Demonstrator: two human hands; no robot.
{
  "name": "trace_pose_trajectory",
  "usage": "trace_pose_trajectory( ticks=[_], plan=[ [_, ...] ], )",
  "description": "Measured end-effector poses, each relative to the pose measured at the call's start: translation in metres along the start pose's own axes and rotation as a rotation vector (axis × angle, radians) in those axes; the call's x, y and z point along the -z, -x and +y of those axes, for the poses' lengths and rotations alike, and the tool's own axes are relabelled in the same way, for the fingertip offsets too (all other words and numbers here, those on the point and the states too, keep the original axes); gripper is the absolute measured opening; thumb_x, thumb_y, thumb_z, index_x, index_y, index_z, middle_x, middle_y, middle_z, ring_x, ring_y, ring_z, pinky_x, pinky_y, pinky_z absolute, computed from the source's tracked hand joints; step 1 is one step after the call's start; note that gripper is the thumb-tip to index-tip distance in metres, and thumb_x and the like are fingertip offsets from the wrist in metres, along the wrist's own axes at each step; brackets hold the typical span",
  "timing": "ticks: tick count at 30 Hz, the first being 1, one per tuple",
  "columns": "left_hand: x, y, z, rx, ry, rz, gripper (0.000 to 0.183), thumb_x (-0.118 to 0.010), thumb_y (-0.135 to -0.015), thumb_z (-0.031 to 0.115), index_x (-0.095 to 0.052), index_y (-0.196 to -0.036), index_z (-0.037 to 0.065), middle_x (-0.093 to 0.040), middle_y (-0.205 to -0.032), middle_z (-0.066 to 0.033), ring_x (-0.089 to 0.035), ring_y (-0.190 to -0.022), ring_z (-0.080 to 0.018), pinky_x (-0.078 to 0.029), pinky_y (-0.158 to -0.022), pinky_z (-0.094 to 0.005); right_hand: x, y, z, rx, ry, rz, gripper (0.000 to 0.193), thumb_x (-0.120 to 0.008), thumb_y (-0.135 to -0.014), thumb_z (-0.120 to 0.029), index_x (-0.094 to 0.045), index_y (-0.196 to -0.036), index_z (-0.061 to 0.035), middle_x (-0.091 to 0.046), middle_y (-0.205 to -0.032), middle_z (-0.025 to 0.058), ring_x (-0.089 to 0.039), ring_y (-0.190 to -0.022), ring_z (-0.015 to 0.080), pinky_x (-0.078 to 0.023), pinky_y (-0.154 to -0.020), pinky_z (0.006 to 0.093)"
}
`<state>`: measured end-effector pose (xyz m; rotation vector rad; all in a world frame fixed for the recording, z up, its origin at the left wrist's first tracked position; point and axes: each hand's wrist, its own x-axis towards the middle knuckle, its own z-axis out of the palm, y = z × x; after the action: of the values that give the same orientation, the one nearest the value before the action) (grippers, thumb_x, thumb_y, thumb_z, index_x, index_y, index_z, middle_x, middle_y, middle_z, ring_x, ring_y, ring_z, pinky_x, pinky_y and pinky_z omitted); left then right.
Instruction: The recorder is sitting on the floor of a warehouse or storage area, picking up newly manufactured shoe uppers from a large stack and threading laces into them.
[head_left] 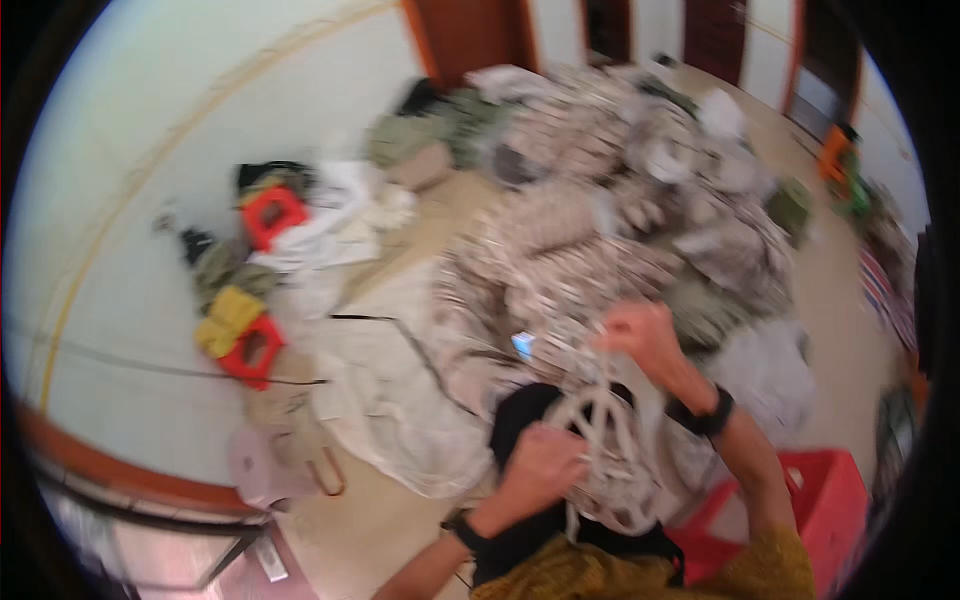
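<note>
A loose bundle of off-white cord or narrow strips [625,475] hangs in loops over my dark-clad lap. My left hand [543,462] is closed at the left side of the bundle, gripping some of its strands. Farther ahead and to the right, my right hand [640,335] is closed on strands that run up from the loops. Motion blurs the picture, so the strip ends are hard to make out. Just beyond my hands, beige-brown folded cloth pieces [600,265] lie bundled in a big heap.
A white sack [400,410] is spread on the floor at left, near red plastic stools [255,350] with cloth on them. At my right stands a red plastic stool or crate [825,500]. Clear plastic bags [765,370] lie by the heap. A pink roll [265,465] sits lower left.
</note>
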<state>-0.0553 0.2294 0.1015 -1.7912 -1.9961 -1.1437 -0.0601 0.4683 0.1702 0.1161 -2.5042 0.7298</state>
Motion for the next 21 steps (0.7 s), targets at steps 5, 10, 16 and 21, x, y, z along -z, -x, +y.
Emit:
trace_pose_trajectory(
  ticks=[5,10,16,21],
  plan=[
    [0.012,-0.017,-0.008,0.169,0.084,-0.184,0.022,-0.068,-0.070,0.012,-0.060,-0.090,0.005,-0.058,-0.088,-0.0103,-0.055,-0.086,-0.0295,-0.040,-0.077,-0.0401,0.034,0.023,-0.010,-0.186,-0.319,0.125,0.024,-0.070,-0.063,-0.009,-0.067,-0.086,-0.0050,-0.062,-0.076,0.0068,-0.059,-0.065,0.0197,-0.046,-0.056,0.0305],
    [0.007,-0.046,-0.019,0.218,0.067,-0.265,0.013,-0.065,-0.073,0.010,-0.059,-0.083,0.005,-0.056,-0.079,-0.0074,-0.054,-0.079,-0.0257,-0.038,-0.072,-0.0369,0.025,0.053,-0.041,0.416,-0.248,-0.236,0.023,-0.068,-0.064,-0.007,-0.065,-0.086,-0.0093,-0.061,-0.088,0.0033,-0.058,-0.080,0.0192,-0.044,-0.070,0.0306],
    [0.004,-0.048,-0.026,0.218,0.155,-0.299,0.009,-0.062,-0.076,0.009,-0.058,-0.082,0.004,-0.056,-0.079,-0.0081,-0.054,-0.078,-0.0270,-0.038,-0.071,-0.0370,0.001,0.070,-0.026,0.389,-0.145,-0.284,0.016,-0.059,-0.067,-0.004,-0.059,-0.082,-0.0089,-0.053,-0.074,0.0020,-0.055,-0.072,0.0188,-0.042,-0.064,0.0332],
    [0.003,-0.048,-0.026,0.209,0.134,-0.308,0.009,-0.062,-0.077,0.009,-0.059,-0.083,0.005,-0.056,-0.078,-0.0076,-0.054,-0.078,-0.0265,-0.037,-0.071,-0.0367,-0.005,0.073,-0.023,0.394,-0.084,-0.255,0.014,-0.059,-0.066,-0.006,-0.057,-0.080,-0.0094,-0.050,-0.068,0.0002,-0.054,-0.064,0.0183,-0.042,-0.056,0.0307]
  ],
)
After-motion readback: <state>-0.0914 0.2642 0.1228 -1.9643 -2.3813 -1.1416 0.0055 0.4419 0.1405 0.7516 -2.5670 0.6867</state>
